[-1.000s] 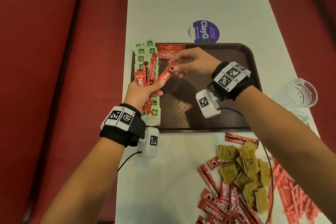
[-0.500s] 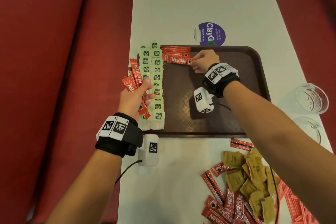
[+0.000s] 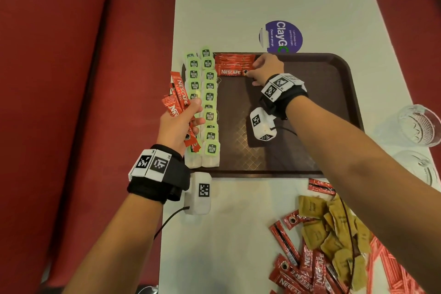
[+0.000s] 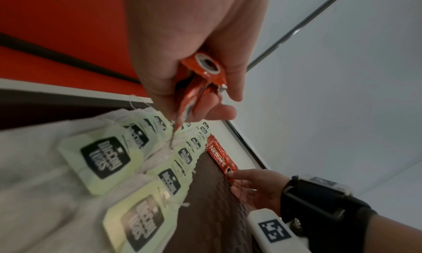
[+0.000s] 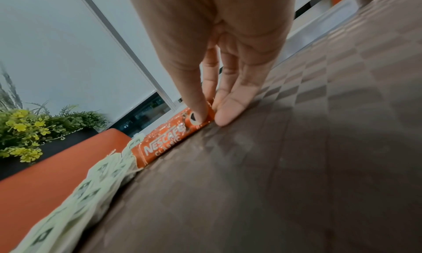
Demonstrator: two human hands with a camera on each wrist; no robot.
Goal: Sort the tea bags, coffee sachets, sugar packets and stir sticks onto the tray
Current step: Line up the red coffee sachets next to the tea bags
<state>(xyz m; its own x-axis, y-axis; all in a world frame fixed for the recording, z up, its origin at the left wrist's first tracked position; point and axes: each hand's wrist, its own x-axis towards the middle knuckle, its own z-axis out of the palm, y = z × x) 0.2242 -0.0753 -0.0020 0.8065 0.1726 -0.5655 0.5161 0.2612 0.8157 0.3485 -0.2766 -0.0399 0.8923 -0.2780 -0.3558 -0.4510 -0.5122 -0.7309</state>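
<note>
Two columns of green-tagged tea bags run down the left side of the brown tray. To their right, at the far edge, lies a row of red Nescafe coffee sachets. My right hand pinches the right end of the nearest sachet, which lies flat on the tray. The right wrist view shows the thumb on top of that sachet and the fingers at its end. Above the tray's left edge, my left hand grips a bundle of coffee sachets, also visible in the left wrist view.
On the white table at the near right lies a mixed pile: coffee sachets, brown sugar packets and red stir sticks. A glass stands right of the tray. A purple sticker lies beyond it. Red bench at left.
My right hand pulled one sachet from the left hand's bundle, carried it to the tray's far left and laid it below the row. The left hand drew back leftward with the bundle.
</note>
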